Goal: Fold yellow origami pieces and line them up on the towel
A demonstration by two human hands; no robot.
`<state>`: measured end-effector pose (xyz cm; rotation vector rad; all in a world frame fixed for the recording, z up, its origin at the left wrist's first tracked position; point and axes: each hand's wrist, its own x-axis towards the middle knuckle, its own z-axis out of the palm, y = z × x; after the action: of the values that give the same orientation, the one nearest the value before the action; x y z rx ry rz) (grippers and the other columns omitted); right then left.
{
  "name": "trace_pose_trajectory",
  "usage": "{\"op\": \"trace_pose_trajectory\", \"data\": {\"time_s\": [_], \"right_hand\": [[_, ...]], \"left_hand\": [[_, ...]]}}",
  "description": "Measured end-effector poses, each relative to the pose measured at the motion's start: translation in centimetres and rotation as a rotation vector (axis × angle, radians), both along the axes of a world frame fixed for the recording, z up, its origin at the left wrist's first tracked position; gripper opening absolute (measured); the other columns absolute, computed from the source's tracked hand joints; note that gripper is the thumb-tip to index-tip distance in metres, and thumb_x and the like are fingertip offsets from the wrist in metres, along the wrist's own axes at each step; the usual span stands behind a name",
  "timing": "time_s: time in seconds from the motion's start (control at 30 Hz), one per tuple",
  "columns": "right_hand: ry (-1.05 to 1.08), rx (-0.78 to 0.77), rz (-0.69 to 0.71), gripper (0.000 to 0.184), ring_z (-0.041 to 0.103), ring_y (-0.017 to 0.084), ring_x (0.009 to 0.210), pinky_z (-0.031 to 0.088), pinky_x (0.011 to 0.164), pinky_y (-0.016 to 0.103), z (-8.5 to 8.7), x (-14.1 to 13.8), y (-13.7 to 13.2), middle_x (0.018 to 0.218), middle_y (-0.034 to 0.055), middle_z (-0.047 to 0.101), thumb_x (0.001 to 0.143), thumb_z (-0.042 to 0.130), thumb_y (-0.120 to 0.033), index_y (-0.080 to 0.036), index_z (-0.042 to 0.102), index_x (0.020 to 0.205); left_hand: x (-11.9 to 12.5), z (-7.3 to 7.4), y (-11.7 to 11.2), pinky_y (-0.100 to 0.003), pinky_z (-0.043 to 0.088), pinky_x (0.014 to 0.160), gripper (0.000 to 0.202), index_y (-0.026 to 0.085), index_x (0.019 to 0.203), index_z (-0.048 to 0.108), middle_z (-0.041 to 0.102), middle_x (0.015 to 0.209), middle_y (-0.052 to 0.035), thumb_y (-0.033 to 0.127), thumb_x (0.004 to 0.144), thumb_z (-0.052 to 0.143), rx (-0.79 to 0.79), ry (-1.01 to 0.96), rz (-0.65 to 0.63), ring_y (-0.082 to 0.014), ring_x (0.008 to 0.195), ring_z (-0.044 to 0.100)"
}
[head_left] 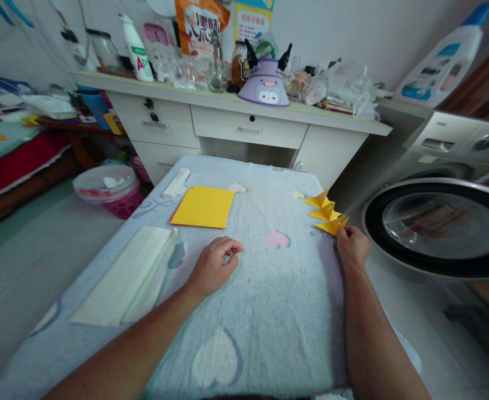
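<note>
Head view: yellow sheets (205,206) on heart-patterned cloth (269,311); drawers (223,123) beyond.

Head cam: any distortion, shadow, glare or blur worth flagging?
Head view: wide-angle stretch, detergent bottle leaning near the right edge; head view: soft light, faint shadow on the tablecloth left of the right forearm; head view: pale reflections on the washer door, no glare on the yellow paper stack; head view: right hand and folded yellow pieces show no strong motion blur.

From here I count three folded yellow papers (322,214), one yellow-topped paper stack (205,206) whose sheets I can't number, one white box (176,183), one pale packet (134,272), one bin (125,205), one washing machine (448,130).
</note>
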<state>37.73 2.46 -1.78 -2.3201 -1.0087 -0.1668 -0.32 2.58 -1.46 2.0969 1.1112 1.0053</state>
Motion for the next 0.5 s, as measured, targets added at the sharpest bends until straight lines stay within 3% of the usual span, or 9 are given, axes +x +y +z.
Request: {"op": "trace_pose_trajectory", "data": {"time_s": [0.5], "right_hand": [[-0.025,-0.070,-0.049,0.020,0.051,0.017,0.064,0.028,0.058,0.028,-0.15,-0.07,0.04,0.074,0.0079,0.067,0.076,0.054,-0.021,-0.015,0.072,0.083]], "left_hand": [[0.18,0.50,-0.22,-0.025,0.047,0.069,0.016,0.018,0.083,0.063,0.064,0.082,-0.0010,0.009,0.078,0.050,-0.028,-0.017,-0.030,-0.0129,0.072,0.059]]}}
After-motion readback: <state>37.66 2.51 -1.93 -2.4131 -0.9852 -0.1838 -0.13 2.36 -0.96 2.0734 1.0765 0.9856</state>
